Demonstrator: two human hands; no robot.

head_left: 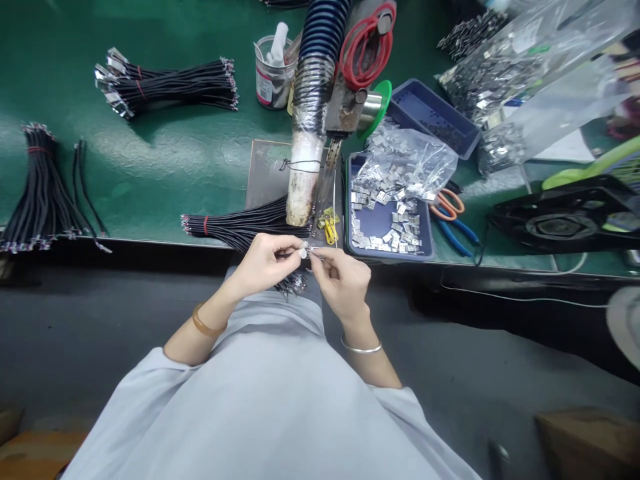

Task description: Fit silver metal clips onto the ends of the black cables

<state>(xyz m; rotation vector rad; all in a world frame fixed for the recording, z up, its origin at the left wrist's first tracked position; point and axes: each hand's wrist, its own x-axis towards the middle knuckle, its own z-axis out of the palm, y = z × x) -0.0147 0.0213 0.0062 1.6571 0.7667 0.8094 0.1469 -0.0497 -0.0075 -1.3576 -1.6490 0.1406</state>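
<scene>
My left hand (269, 264) is closed in a pinch, thumb and forefinger on a small silvery connector (303, 251) at the bench's front edge. Against it, my right hand (344, 277) also pinches, fingertips touching the same spot; what exactly lies between them is too small to make out. Beside my left hand a bundle of black cables (240, 223), tied with a red band, lies across the edge, its near ends hanging below my hands. Right of my hands, a blue tray (373, 220) holds many loose metal connector shells (395, 233) and a clear plastic bag (425, 160).
A ribbed hose (320, 67) with a wrapped nozzle comes down just above my hands, beside a metal stand with a green-rimmed spool (383, 107). Pliers (455, 223) lie right of the tray, near a black fan (560, 217). More cable bundles (175, 87) lie left.
</scene>
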